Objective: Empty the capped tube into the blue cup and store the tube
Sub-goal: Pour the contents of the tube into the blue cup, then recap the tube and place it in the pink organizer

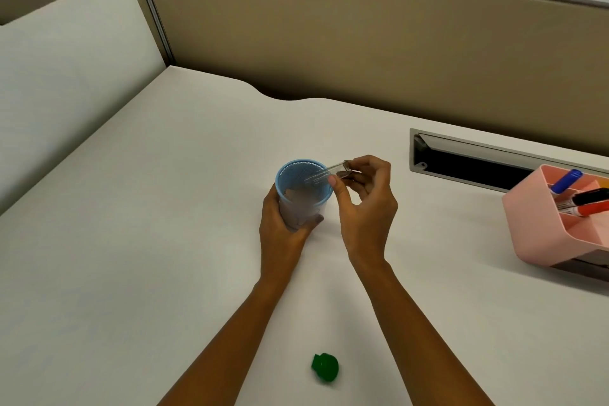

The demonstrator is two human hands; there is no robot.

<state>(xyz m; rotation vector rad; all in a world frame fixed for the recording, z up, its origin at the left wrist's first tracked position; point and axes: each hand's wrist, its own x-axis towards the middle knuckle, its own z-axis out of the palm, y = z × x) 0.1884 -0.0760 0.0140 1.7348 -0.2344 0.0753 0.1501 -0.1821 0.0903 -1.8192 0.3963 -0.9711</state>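
Now left hand [283,217] wrapped around blue cup [304,189], fingers closed on its side, cup standing on white table [164,241]. Right hand [365,204] pinched clear tube [326,173] between thumb and fingertips, tube tilted, open end over cup rim, pointing down into cup. Contents inside cup blurred, could not tell. Green cap [325,367] lay on table near front edge, well apart from cup. Pink organizer [540,227] with markers [583,199] sat at far right.

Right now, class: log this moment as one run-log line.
left hand: holds blue cup | right hand: tilts tube over cup | green cap: off, on table
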